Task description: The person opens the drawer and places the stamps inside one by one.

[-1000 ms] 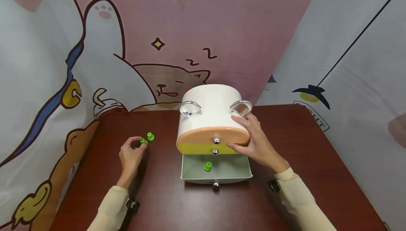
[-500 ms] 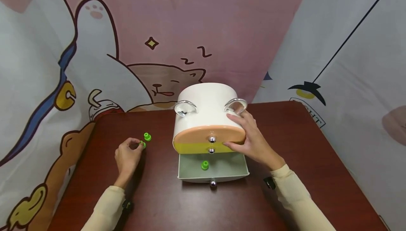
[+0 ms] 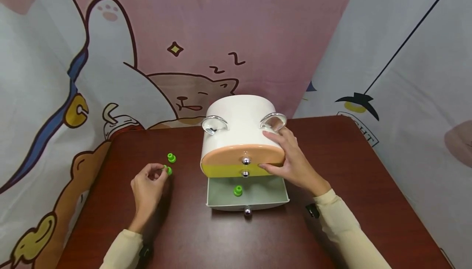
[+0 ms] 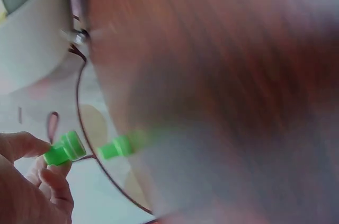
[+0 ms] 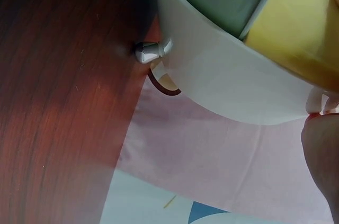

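My left hand point(image 3: 147, 187) pinches a small green stepped peg point(image 4: 66, 149) between thumb and fingers at the left of the table. Just beyond it a second green peg point(image 3: 171, 158) stands on the wood. My right hand point(image 3: 296, 160) grips the right side of a white drawer box point(image 3: 241, 115), thumb on its front and a finger on top. The box has an orange drawer point(image 3: 225, 154) and a yellow drawer point(image 3: 225, 170), both pushed in. Its grey-green bottom drawer point(image 3: 269, 193) is pulled out, with another green peg point(image 3: 237, 190) inside.
The dark red-brown wooden table point(image 3: 191, 236) reaches back to a wall cloth point(image 3: 258, 35) printed with cartoon animals. Two chrome loops point(image 3: 273, 121) stick up from the box top. Round metal knobs point(image 3: 247, 211) stand out from the drawers.
My left hand has drawn back slightly toward me with the pinched peg, away from the second peg. The right hand keeps its grip on the box. The head view has shifted a little.
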### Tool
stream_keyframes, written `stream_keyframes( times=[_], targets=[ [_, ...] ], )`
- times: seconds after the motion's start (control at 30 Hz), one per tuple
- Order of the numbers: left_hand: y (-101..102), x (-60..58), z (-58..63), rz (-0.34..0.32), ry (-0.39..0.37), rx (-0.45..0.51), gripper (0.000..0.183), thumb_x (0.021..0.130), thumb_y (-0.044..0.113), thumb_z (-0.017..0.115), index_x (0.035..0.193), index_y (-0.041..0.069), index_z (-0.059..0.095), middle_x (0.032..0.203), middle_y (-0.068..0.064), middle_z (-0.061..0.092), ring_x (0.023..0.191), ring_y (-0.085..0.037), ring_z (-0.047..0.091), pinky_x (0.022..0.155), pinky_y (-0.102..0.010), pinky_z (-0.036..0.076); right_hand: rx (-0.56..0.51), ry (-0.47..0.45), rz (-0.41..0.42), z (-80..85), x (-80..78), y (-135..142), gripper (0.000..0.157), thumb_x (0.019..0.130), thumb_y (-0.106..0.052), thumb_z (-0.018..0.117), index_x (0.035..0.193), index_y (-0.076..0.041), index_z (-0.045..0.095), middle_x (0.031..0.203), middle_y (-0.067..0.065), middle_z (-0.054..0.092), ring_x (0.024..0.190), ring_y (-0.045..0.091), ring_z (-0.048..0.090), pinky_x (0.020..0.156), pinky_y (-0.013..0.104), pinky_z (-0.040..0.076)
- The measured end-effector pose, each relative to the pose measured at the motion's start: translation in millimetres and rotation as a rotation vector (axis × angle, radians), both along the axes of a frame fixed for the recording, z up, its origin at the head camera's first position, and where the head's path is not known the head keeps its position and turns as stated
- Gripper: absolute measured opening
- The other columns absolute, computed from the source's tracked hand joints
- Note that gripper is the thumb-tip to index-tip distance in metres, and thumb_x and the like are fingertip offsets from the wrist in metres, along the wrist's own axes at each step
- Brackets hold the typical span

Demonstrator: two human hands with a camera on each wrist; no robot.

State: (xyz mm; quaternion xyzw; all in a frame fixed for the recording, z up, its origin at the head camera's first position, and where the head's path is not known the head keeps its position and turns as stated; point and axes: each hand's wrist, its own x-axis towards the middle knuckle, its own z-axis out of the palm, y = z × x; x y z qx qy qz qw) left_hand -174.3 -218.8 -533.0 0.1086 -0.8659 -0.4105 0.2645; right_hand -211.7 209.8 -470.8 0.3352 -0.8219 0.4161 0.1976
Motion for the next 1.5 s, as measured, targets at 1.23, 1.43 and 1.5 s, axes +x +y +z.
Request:
stream_keyframes(
  times=[1.23,1.43,1.5],
  targets=[
    [127.9,52.0,49.9,-0.572,0.24,-0.139,0.025,0.079,-0.002,0.094,0.094,0.011,0.079,0.09,0.001,0.077,0.083,-0.014,0.07,0.07,-0.038,0.06,-0.014,0.038,0.017,-2.4,-2.9,2.4,0.101,0.07,-0.01,0.104,0.158,-0.013,0.053,0.157,0.018,0.047,0.144,0.039,0.039,0.11,0.061,0.032],
    [150.4,52.9,43.5,-0.573,0.162,-0.173,0.022,0.08,0.0,0.094,0.09,0.011,0.079,0.086,-0.002,0.077,0.077,-0.023,0.073,0.068,-0.041,0.057,-0.01,0.047,0.027,-1.9,-2.3,1.5,0.102,0.071,-0.009,0.104,0.158,-0.014,0.052,0.159,0.017,0.047,0.146,0.038,0.038,0.112,0.061,0.03],
    [156.3,52.2,42.2,-0.584,0.151,-0.17,0.021,0.08,0.001,0.094,0.09,0.011,0.079,0.086,-0.002,0.078,0.078,-0.025,0.075,0.069,-0.042,0.058,-0.012,0.051,0.031,-1.5,-2.6,0.9,0.102,0.071,-0.009,0.103,0.159,-0.015,0.052,0.159,0.017,0.047,0.147,0.038,0.038,0.112,0.061,0.03]
  ],
)
